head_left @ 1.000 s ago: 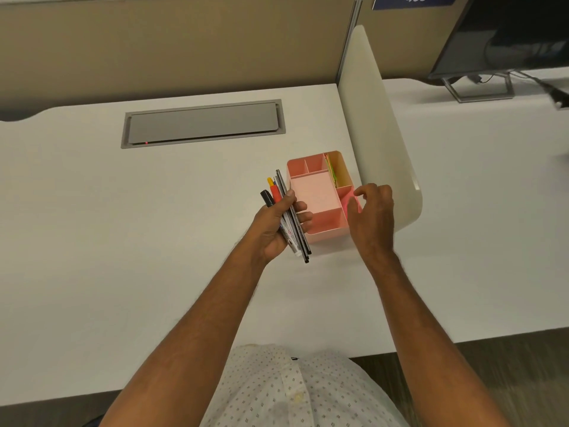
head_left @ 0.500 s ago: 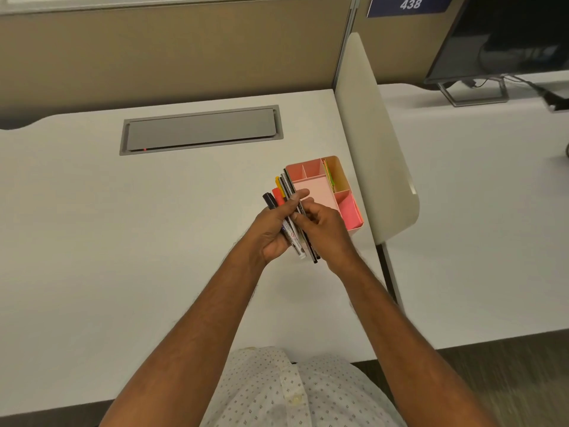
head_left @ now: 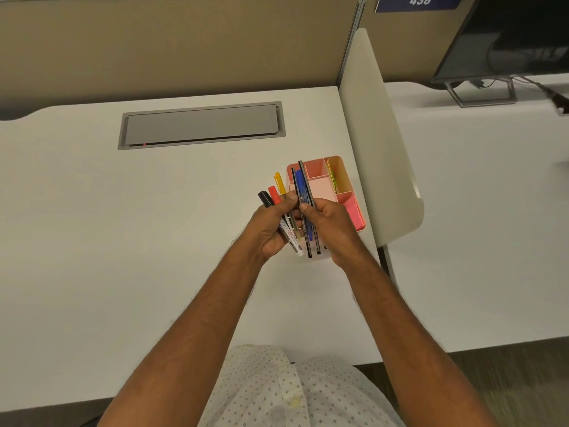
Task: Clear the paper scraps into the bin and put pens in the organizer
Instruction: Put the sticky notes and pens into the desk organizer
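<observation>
A pink desk organizer [head_left: 354, 208] with several compartments stands on the white desk [head_left: 123, 241] beside the divider; thin green and yellow items lean in its back right slot. My left hand [head_left: 269, 228] grips a bundle of markers [head_left: 272, 197]: black, red and yellow caps fan out above my fingers. My right hand [head_left: 331, 226] pinches a few slim pens [head_left: 303, 192], dark ones and a blue one, split off from the bundle and held in front of the organizer. No paper scraps or bin are in view.
A grey cable hatch [head_left: 201, 124] is set into the desk at the back. A cream divider panel [head_left: 378, 143] rises right of the organizer. A monitor [head_left: 520, 38] stands on the neighbouring desk. A tan partition wall runs along the back.
My right hand left the organizer's right side, came to the bundle in my left hand and now pulls a few slim pens apart from the markers.
</observation>
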{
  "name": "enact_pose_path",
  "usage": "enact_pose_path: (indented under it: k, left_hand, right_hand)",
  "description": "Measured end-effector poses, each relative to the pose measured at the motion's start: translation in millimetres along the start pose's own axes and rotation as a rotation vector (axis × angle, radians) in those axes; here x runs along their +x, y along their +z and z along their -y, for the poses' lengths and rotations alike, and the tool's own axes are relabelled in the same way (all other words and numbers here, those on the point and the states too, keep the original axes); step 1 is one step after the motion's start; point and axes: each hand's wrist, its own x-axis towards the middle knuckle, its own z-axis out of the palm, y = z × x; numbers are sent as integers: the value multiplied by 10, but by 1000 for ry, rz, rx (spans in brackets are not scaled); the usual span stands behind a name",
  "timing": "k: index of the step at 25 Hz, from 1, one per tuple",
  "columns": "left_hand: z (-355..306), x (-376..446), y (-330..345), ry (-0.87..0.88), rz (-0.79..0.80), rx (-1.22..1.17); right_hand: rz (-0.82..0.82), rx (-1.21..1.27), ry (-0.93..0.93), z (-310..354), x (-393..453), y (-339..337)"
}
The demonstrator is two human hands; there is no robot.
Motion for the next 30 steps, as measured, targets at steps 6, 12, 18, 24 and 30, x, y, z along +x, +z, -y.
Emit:
enact_pose_path:
  k: [6,12,18,24,30]
  left_hand:
    - [-73,42,59,28,-21,33]
    - [-51,72,112,20,-98,-8]
    - [-3,79,158,28,-123,-62]
    - [-3,94,181,62,-157,-20]
    - [-25,118,238,100,-152,9]
  right_hand:
    - [-10,145,27,33,48,-37]
    - [-103,-20,31,21,85,58]
    - [-212,-217,-108,-25,75,120]
    - [-283,-351,-188,-5,26,129]
    - [-258,-403,-171,27,62,110]
